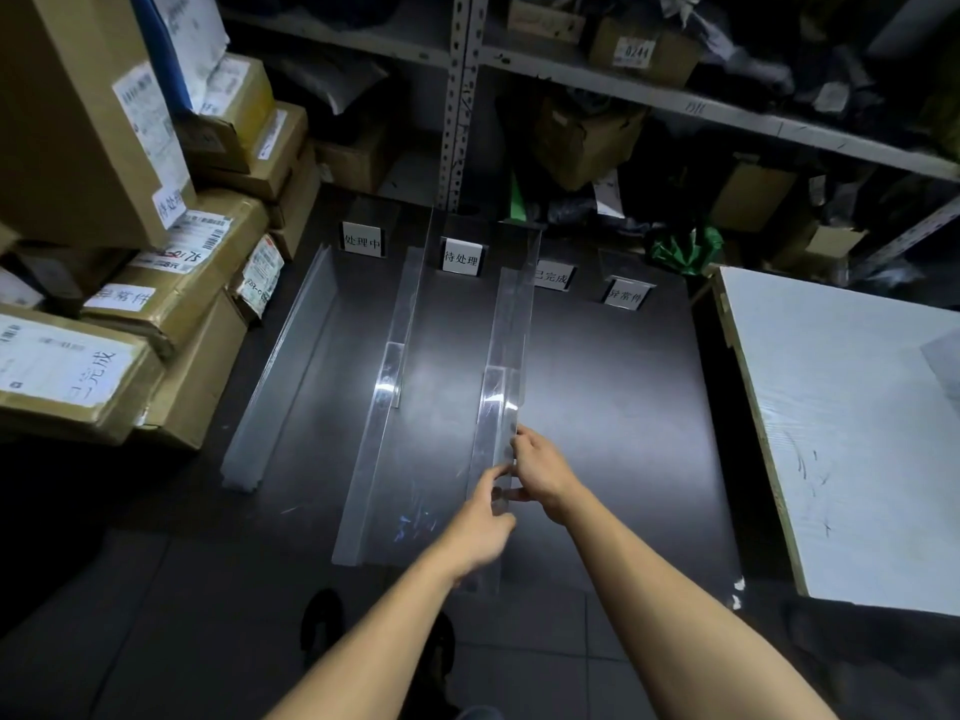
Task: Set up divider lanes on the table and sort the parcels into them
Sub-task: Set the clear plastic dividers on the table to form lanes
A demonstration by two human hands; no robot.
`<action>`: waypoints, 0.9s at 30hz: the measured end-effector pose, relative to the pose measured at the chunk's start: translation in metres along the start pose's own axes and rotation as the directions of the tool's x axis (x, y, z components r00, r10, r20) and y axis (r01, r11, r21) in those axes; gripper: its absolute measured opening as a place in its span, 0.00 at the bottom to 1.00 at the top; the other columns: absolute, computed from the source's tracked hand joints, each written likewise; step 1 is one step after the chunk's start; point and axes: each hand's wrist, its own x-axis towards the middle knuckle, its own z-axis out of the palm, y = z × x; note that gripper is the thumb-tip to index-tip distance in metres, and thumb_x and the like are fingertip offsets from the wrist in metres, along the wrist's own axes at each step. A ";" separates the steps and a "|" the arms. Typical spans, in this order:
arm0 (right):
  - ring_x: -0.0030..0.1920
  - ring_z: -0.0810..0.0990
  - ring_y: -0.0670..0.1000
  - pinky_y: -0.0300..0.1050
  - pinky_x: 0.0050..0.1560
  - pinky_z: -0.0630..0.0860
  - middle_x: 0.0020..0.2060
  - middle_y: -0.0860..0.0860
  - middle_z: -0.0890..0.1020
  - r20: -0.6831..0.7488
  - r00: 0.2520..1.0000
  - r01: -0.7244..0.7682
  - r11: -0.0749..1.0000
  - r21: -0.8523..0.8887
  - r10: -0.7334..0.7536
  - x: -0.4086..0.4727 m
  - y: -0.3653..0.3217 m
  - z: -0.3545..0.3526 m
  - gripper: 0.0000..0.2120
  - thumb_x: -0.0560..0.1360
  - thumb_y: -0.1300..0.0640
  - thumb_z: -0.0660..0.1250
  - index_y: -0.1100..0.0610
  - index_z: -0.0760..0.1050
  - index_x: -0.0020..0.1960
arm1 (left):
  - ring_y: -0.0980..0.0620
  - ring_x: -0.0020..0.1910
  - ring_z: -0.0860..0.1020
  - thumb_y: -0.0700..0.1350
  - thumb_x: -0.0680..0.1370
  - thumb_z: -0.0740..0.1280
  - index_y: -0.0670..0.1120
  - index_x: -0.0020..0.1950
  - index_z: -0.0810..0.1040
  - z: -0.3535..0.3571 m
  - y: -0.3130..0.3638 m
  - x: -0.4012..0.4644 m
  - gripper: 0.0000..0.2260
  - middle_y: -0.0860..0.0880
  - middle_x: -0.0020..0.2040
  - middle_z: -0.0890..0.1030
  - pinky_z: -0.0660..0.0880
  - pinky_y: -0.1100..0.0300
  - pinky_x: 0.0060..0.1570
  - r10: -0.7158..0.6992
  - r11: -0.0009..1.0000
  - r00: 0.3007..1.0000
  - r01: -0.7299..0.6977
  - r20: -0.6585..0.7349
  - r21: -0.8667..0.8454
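Two clear dividers already lie in place on the dark bench (613, 407): the left divider (280, 366) runs along the left edge and the middle divider (387, 387) sits next to it, both stretching from the near edge toward the far edge. I'm watching the third divider (501, 356) go down now, just right of the middle one, its upright wall reaching toward the far edge where four small label stands are lined up, the second label (461, 258) between the middle and third strips. By my read that leaves the lane work mostly done, perhaps one more strip on the right side, where the bench has no divider; I can't see a spare one. No parcel is in any lane yet, so the sorting is all to come: the parcels (171, 262) are stacked off the bench's left edge, labelled cartons piled high. Both arms reach forward over the near edge. The left hand (480, 532) pinches the near end of the third divider, thumb and fingers closed on the plastic; the right hand (540, 472) clamps the strip's right side just beyond it, fingers curled round the edge. The two hands nearly touch, steadying the strip, I'd say to square it with its neighbour. A white board (841, 418) lies off the right edge.
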 end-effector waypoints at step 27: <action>0.65 0.75 0.51 0.43 0.64 0.70 0.67 0.53 0.76 -0.169 0.818 0.435 0.783 -0.446 -0.550 -0.014 -0.104 0.055 0.20 0.82 0.54 0.58 0.58 0.68 0.72 | 0.56 0.54 0.79 0.40 0.79 0.64 0.59 0.58 0.73 -0.137 0.050 -0.004 0.14 0.50 0.57 0.81 0.75 0.58 0.53 0.243 0.957 0.858 -0.287 -0.452 -0.031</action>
